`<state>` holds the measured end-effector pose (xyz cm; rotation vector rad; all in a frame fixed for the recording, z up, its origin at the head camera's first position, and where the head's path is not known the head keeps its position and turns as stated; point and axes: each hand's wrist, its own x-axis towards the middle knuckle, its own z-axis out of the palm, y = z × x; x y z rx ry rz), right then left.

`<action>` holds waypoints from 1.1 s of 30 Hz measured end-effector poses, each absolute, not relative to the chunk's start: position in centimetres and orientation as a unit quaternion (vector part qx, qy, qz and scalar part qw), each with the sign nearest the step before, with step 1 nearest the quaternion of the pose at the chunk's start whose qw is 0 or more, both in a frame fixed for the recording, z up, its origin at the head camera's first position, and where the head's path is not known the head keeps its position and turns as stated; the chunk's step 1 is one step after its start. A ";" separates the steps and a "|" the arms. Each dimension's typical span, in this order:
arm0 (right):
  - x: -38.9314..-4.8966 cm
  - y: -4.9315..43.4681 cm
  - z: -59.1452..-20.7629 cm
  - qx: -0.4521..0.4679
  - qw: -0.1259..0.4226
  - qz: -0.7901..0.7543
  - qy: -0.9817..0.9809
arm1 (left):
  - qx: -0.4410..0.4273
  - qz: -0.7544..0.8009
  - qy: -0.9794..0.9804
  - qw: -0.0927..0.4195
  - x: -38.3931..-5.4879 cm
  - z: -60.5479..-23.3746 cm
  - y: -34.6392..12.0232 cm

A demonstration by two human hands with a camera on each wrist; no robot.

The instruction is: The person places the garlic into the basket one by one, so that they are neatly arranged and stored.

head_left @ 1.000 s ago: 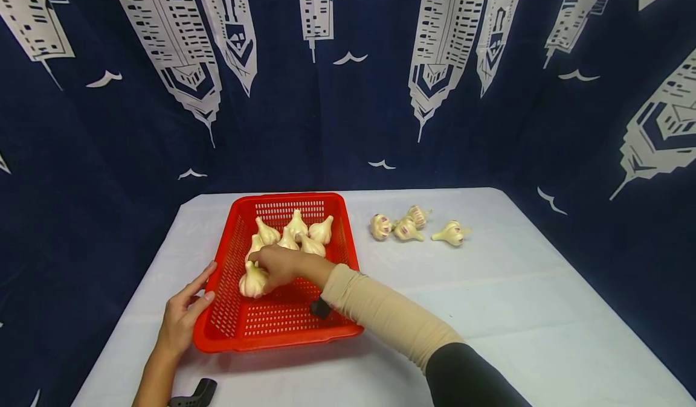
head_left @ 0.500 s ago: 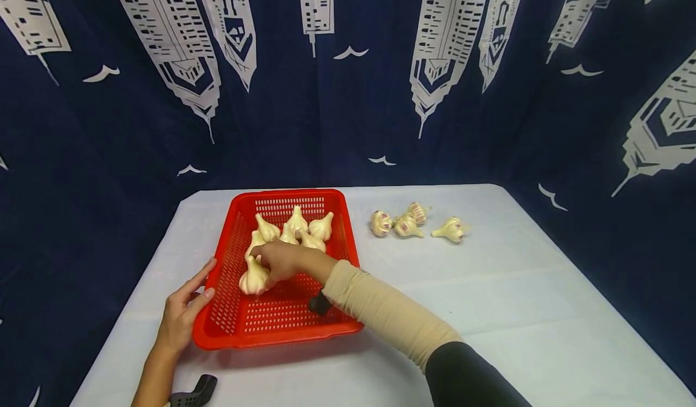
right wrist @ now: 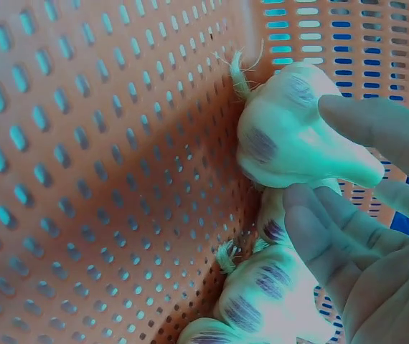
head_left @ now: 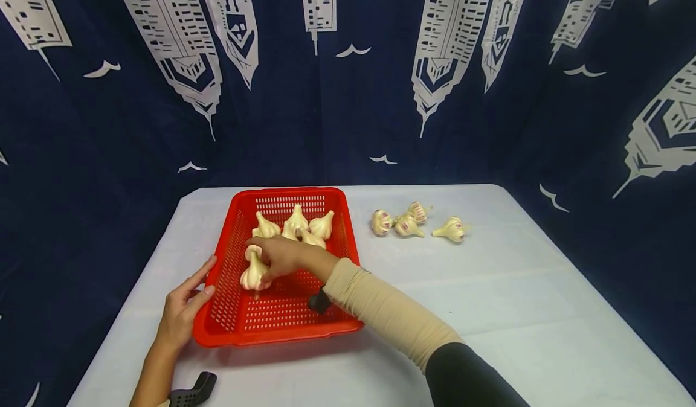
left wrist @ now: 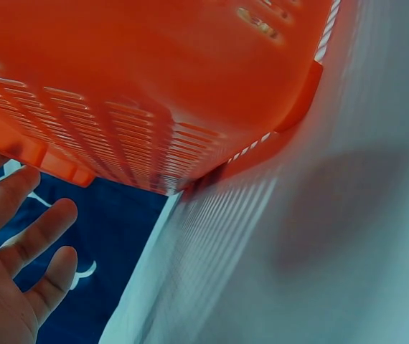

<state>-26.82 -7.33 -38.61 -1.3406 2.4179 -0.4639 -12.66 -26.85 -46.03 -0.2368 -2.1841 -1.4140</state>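
Inside a red perforated plastic basket (head_left: 277, 336) sit several garlic bulbs (head_left: 296, 218). My right hand (head_left: 285, 256) reaches into its left part. The thumb is beside the nearest garlic bulb (head_left: 254, 276), while the fingers extend past another garlic bulb just behind. In the right wrist view, thumb and index finger are spread on either side of a garlic bulb (right wrist: 283, 136) whose roots face the basket wall. My left hand (head_left: 182, 313) lies along the basket's left rim with thumb and index finger extended; the left wrist view shows its fingers (left wrist: 43, 233) spread.
More garlic bulbs (head_left: 406, 224) lie on the white table (head_left: 489, 310), right of the basket. A dark blue cloth (head_left: 348, 111) with white building prints hangs behind. A black device (head_left: 194, 390) is at the left wrist, another (head_left: 319, 301) under the right wrist.
My right hand's fingers have spread away from the nearest garlic bulb, towards the back of the basket, uncovering part of another bulb. The left hand and basket stay in place; the view shifts slightly.
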 end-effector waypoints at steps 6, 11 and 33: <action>-26.9 -6.7 -37.6 -0.469 0.139 -0.168 0.856 | -0.093 -0.516 -0.810 0.263 -13.0 -46.1 -26.7; -26.9 -5.9 -36.2 -0.470 0.126 -0.189 0.853 | -0.092 -0.512 -0.811 0.267 -13.0 -46.1 -26.6; -28.2 3.0 -32.1 -0.449 0.087 -0.269 0.847 | -0.078 -0.539 -0.800 0.251 -12.5 -46.3 -26.8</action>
